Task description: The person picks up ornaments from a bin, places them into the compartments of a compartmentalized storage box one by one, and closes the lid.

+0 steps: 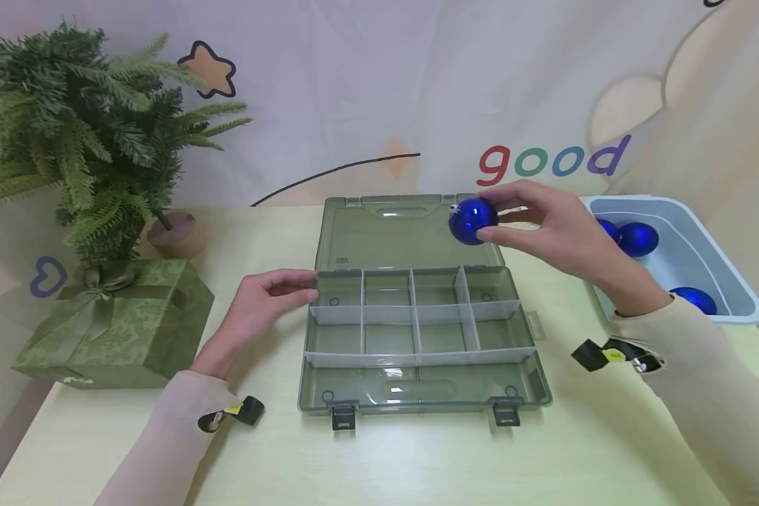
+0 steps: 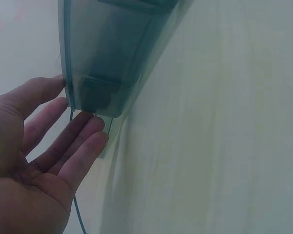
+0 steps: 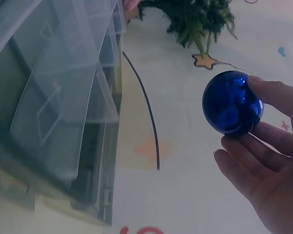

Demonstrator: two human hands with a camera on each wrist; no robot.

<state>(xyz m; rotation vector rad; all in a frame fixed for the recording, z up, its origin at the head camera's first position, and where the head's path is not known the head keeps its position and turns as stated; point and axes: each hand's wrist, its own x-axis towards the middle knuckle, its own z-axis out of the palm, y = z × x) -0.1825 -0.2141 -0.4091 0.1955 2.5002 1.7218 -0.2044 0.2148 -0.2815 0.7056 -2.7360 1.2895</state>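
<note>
My right hand (image 1: 559,228) pinches a shiny blue Christmas ball (image 1: 470,221) between thumb and fingers, above the raised lid of a green see-through compartment box (image 1: 417,402). In the right wrist view, the ball (image 3: 229,103) sits at the fingertips, away from the box. The box lies open on the table, its back part split by pale dividers into several compartments, with one long compartment in front. My left hand (image 1: 262,306) touches the box's left edge near the hinge corner. The left wrist view shows its fairly straight fingers (image 2: 85,156) against that corner.
To the right stands a light blue bin (image 1: 740,281) with more blue balls (image 1: 639,239) inside, partly behind my right arm. A green gift box (image 1: 114,323) with a bow and a small artificial fir tree (image 1: 95,133) occupy the left. A printed cloth (image 1: 354,91) hangs behind.
</note>
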